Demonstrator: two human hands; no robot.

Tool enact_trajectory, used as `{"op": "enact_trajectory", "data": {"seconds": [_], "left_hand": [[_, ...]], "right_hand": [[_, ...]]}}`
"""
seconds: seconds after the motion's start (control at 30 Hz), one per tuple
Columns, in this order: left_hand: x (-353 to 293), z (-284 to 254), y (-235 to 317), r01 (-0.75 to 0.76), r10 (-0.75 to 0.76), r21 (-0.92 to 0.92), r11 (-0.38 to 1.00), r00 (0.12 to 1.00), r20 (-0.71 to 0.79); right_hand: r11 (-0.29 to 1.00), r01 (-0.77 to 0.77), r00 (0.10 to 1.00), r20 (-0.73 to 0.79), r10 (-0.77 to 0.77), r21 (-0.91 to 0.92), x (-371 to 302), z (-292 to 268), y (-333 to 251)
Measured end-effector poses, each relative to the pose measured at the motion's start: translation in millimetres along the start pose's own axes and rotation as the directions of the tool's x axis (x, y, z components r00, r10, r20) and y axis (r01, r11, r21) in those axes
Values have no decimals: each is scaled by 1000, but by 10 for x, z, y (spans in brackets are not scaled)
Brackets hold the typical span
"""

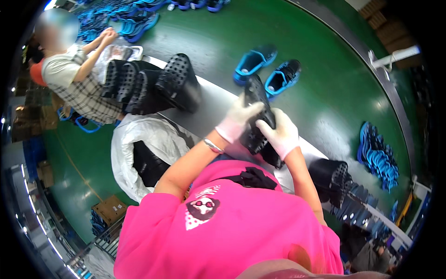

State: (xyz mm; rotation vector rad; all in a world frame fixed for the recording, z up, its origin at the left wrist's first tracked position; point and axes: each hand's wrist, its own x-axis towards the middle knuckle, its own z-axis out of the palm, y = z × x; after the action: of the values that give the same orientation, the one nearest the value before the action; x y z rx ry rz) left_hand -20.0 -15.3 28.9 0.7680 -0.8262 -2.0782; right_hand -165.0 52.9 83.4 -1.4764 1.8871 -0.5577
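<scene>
Black, studded, elongated piece, long axis pointing forward, which we see gripped between white-gloved left hand and right hand.

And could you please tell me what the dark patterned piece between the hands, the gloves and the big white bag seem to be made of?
Dark patterned piece: probably rubber or plastic, black with small highlights and a moulded-looking pattern.
Gloves: likely thin fabric, matte white and close-fitting; the weave is too blurred to see.
White bag: perhaps plastic sheeting, given its crinkled folds.
</scene>
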Motion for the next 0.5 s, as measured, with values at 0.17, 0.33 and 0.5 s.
{"op": "enact_trajectory", "data": {"seconds": [0.17,0.33,0.5], "left_hand": [[22,-18,100,2,-2,-24,1000,1000,13],[109,70,389,-77,79,226,971,997,-3],[316,-175,72,122,-114,-87,989,989,90]], "right_hand": [[997,-23,999,-29,21,-77,56,61,-110],[997,83,955,-286,-81,-6,178,246,24],[990,3,971,-238,-36,-139,286,277,183]]}}
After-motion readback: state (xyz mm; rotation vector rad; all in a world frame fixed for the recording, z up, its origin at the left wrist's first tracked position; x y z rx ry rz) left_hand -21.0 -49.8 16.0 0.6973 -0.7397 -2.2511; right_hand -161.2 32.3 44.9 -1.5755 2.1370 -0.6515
